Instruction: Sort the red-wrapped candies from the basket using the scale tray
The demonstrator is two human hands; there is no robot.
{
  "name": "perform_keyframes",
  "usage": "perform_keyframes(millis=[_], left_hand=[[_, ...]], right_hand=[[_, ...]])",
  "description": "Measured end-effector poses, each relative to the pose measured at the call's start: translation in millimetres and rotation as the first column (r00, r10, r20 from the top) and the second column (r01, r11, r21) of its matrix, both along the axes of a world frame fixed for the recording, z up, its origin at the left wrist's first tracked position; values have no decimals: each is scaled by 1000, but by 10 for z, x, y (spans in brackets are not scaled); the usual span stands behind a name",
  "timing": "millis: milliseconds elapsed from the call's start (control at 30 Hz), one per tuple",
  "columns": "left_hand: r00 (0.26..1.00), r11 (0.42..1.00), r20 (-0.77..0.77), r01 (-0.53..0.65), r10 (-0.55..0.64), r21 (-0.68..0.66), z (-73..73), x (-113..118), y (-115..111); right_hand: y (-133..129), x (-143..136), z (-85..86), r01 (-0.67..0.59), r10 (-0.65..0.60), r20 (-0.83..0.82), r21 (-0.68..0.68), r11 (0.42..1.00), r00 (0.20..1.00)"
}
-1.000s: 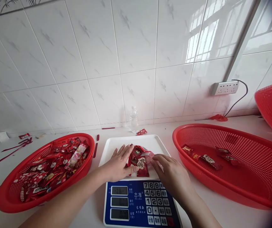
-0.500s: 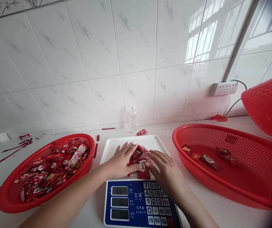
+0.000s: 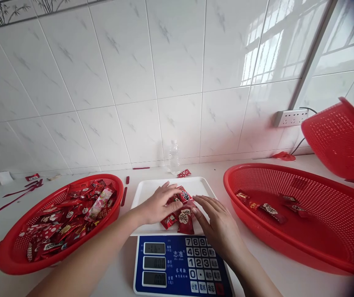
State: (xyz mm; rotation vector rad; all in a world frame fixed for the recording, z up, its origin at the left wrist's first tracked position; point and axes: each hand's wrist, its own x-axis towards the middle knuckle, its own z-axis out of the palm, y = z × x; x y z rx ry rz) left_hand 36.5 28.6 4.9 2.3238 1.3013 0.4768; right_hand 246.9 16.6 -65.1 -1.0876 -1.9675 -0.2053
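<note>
A small pile of red candy packets [image 3: 185,218] lies on the white pan [image 3: 144,189] of a digital scale [image 3: 181,268] in front of me. My left hand [image 3: 160,205] is over the pile's left side, its fingers apart and thumb reaching across the packets. On the other side, my right hand [image 3: 220,220] extends its fingers along the pile's right edge, with the thumb by a dark red packet with a pale printed label. Neither hand is closed around a packet. My fingers cover part of the pile. The scale's blue panel faces me, with number keys and three displays.
To the left stands a red basket [image 3: 119,198] full of packets; to the right, a larger red basket [image 3: 247,169] holds several. Another red basket [image 3: 340,136] is tilted at far right. A clear bottle [image 3: 174,159] stands behind the scale, near a power strip [image 3: 291,118].
My left hand has drawn back slightly and lifted, uncovering more packets, including one at the pile's lower left. My right hand has hardly moved.
</note>
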Motion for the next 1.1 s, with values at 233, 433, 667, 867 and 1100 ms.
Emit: perform_keyframes(millis=[233,433,667,867,1100], left_hand=[[755,842,568,-506,328,186,-123,-463,-347],[657,598,679,-701,328,389,-578,-724,-559],[723,557,638,-655,266,510,-841,-799,-589],[726,620,647,-623,231,477,-828,-766,-626],[743,656,648,-574,167,489,-804,-726,-666]], right_hand=[[-41,0,67,-54,55,-23,26,998,998],[-88,-55,131,-161,162,-48,16,987,986],[-127,37,205,-67,52,-116,-129,989,992],[-273,-23,228,-60,86,70,-318,946,994],[-316,-244,224,152,-84,252,-265,952,964]])
